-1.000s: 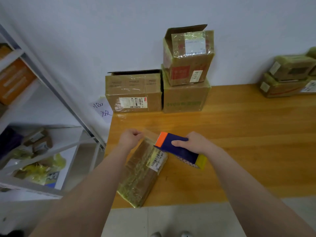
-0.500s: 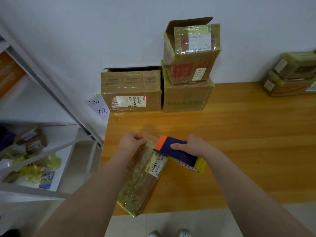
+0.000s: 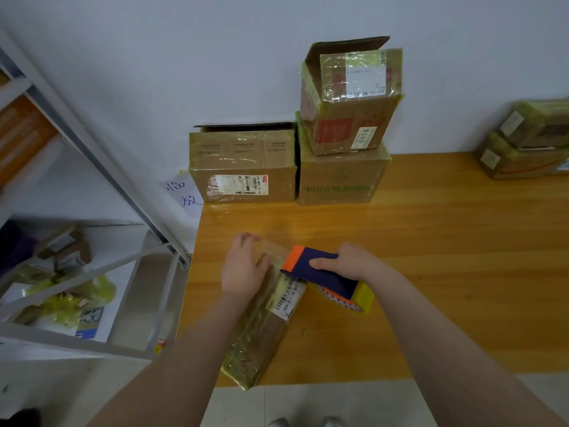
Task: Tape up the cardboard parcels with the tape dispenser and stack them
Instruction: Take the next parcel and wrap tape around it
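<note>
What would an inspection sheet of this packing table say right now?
Surface: wooden table.
Job's things: long taped parcel lies at the table's left, reaching the near edge; tape dispenser sits over its far end.
Clutter: wide box and two stacked boxes against the wall, the top one with a flap up; wrapped parcels stacked far right.
Hands: left hand lies on the parcel's far end; right hand grips the dispenser.
Cables: nothing seen.
Surroundings: white wall; metal shelf at left; handwritten note.
</note>
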